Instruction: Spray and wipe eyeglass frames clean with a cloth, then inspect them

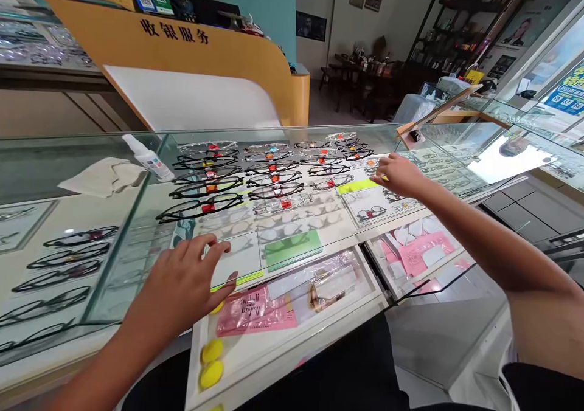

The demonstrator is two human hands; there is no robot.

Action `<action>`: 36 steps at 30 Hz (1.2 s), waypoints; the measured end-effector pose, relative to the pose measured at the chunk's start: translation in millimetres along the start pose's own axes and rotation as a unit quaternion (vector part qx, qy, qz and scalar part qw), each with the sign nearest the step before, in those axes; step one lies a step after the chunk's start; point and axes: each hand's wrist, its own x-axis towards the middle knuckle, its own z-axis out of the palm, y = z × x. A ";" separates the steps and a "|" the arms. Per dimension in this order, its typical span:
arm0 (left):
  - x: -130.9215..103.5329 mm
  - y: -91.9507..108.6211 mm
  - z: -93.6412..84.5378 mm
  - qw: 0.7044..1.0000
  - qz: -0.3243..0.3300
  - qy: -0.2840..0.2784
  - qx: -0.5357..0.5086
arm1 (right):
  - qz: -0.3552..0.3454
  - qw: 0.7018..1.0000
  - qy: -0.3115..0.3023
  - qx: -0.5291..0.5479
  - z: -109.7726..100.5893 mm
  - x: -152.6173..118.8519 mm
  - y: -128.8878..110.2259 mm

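My left hand (187, 277) hovers over the front of the glass counter (237, 225), above the edge of an open drawer (328, 332). Its thumb and index finger are apart, with nothing between them. Farther right, my right hand (396, 175) is closed, fingertips pinched down beside a pair of glasses (371, 163) with an orange tag. Whatever those fingers hold is hidden. Rows of glasses (274, 177), many with red or orange tags on the bridge, lie on the glass top. The nearest dark-framed pair (201, 207) lies beyond my left hand.
A white spray bottle (148, 158) and a crumpled cloth (103, 177) lie at the left. The open drawer holds pink packets (255, 310) and yellow round cases (212, 362). A second drawer (420, 253) stands open at right. A hand mirror-like board (440, 113) tilts up behind.
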 end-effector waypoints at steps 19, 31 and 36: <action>4.0 6.4 -6.1 1.000 -0.004 0.008 0.023 | 0.055 0.992 0.064 0.093 67.2 33.2 40.2; 5.2 1.8 6.7 0.998 0.008 0.029 0.054 | -0.072 0.952 -0.039 0.296 5.2 -188.7 -16.5; 3.9 1.6 1.7 0.998 0.012 0.023 0.056 | -0.036 0.942 -0.162 0.290 55.4 -185.0 -30.3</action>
